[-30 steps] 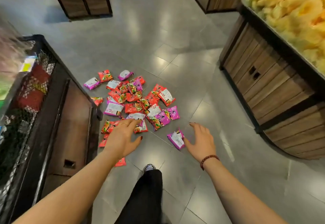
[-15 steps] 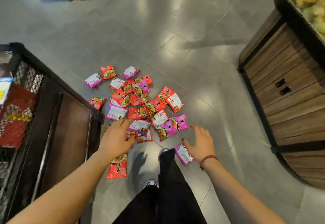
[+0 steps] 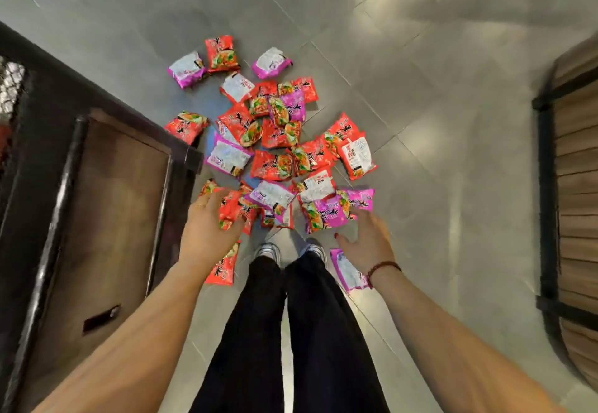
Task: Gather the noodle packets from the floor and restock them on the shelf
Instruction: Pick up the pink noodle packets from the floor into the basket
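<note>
Several red and purple noodle packets (image 3: 275,140) lie scattered in a heap on the grey tiled floor, straight ahead of my feet. My left hand (image 3: 210,228) reaches down over the near left edge of the heap, fingers spread above a red packet (image 3: 231,210); whether it touches is unclear. Another red packet (image 3: 223,267) lies under my left wrist. My right hand (image 3: 365,244) hovers open, fingers spread, just short of a purple packet (image 3: 336,211). A purple packet (image 3: 348,271) lies on the floor beneath my right wrist.
A dark wood and metal shelf unit (image 3: 97,202) with a mesh basket stands close on my left, its corner beside the packets. A wooden slatted display stand (image 3: 572,186) is on the right. My legs and shoes (image 3: 268,250) stand just behind the heap.
The view has tilted down and closer to the floor. Both hands have moved forward and lower toward the near packets, and my second foot has stepped up beside the first.
</note>
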